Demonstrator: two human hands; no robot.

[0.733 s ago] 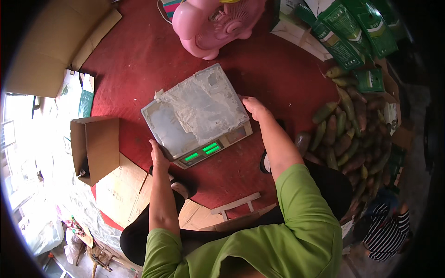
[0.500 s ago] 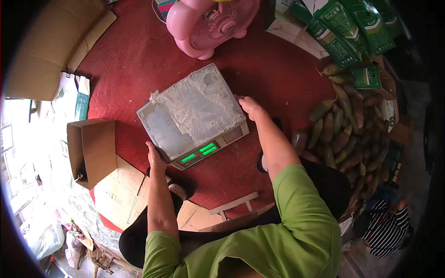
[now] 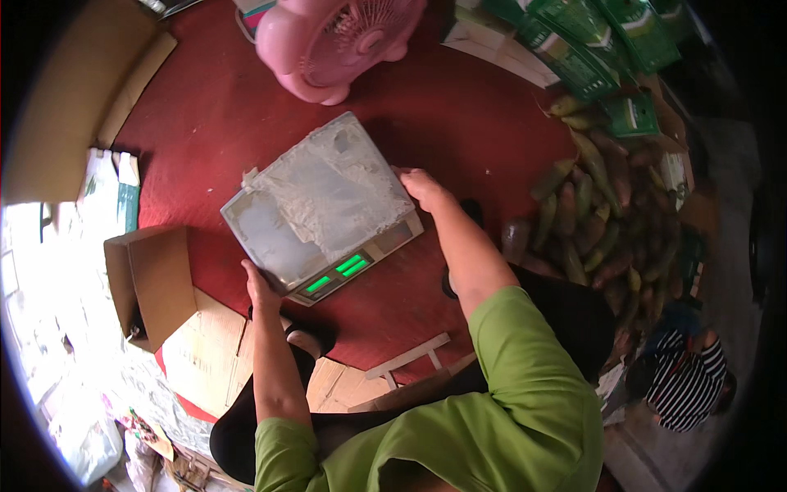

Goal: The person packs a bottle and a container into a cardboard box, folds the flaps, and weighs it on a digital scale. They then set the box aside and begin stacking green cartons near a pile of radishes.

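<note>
A digital weighing scale point(image 3: 340, 209) with a pale, worn film over its flat top rests on the red floor covering, tilted at an angle to me. Green lit displays point(image 3: 336, 274) glow on its near side. At its near left corner, my left hand point(image 3: 261, 289) grips the edge. My right hand point(image 3: 421, 187) holds the right edge, its fingers partly hidden against the side. Nothing lies on the scale's top except the wrinkled film.
Beyond the scale stands a pink fan point(image 3: 332, 45). On the right is a pile of elongated green-brown vegetables point(image 3: 594, 209), with green cartons point(image 3: 574, 53) behind. An open cardboard box point(image 3: 164, 275) stands left. A person in stripes point(image 3: 684, 381) is at lower right.
The view has turned a little, so the scale, fan and vegetable pile all sit further left in the picture. Both my hands keep their places on the scale.
</note>
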